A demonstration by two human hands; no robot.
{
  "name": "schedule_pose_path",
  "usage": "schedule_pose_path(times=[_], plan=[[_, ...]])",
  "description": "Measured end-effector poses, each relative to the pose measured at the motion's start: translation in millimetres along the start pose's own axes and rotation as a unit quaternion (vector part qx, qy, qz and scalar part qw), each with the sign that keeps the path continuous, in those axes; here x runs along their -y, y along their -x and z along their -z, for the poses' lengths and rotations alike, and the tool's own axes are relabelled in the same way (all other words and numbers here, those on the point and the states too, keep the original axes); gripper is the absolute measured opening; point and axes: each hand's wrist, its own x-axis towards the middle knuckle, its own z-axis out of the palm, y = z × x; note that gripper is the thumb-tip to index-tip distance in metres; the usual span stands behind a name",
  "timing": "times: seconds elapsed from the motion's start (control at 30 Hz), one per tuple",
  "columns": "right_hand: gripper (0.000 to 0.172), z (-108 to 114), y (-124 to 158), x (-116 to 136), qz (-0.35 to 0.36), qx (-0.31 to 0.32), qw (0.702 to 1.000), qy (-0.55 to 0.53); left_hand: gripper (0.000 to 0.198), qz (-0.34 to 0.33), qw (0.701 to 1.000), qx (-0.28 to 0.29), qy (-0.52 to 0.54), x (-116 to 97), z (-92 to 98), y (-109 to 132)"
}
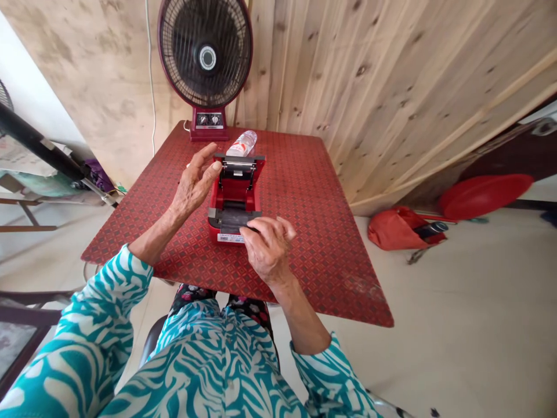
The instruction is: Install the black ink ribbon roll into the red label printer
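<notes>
A small red printer (235, 200) with its lid raised sits on the red patterned table (313, 232). The lid (241, 166) stands upright at the far end, showing a dark roller inside. My left hand (194, 181) is beside the lid's left edge, fingers spread, thumb touching the lid. My right hand (267, 244) rests on the printer's near right corner, fingers curled and pressing on the dark grey front part.
A plastic water bottle (242, 143) lies behind the printer. A red table fan (206, 64) stands at the table's far edge against the wooden wall. On the floor to the right lie a red bag (398, 227) and a red basin (483, 194).
</notes>
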Motion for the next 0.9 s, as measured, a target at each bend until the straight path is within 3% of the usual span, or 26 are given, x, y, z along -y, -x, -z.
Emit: schedule_pose_path(times=[0.23, 0.43, 0.6, 0.77, 0.9], plan=[[0.014, -4, 7, 1, -0.001, -0.011, 1.000, -0.006, 0.066, 0.004, 0.998, -0.028, -0.049, 4, 8.6, -8], [0.018, -3, 8, 2, -0.012, -0.005, 1.000, 0.000, 0.062, 0.048, 0.998, 0.033, -0.018, 3, 8.3, -21], [0.018, -4, 9, 2, -0.012, -0.014, 1.000, -0.004, 0.062, 0.079, 0.996, 0.031, 0.039, 5, 12.3, 8], [0.019, -3, 14, 4, -0.028, -0.009, 0.999, -0.022, 0.049, 0.048, 0.996, 0.072, -0.015, 14, 13.5, 41], [0.014, 1, 11, -1, -0.111, 0.001, 0.986, -0.124, 0.047, 0.047, 0.998, 0.046, 0.001, 21, 5.1, 49]])
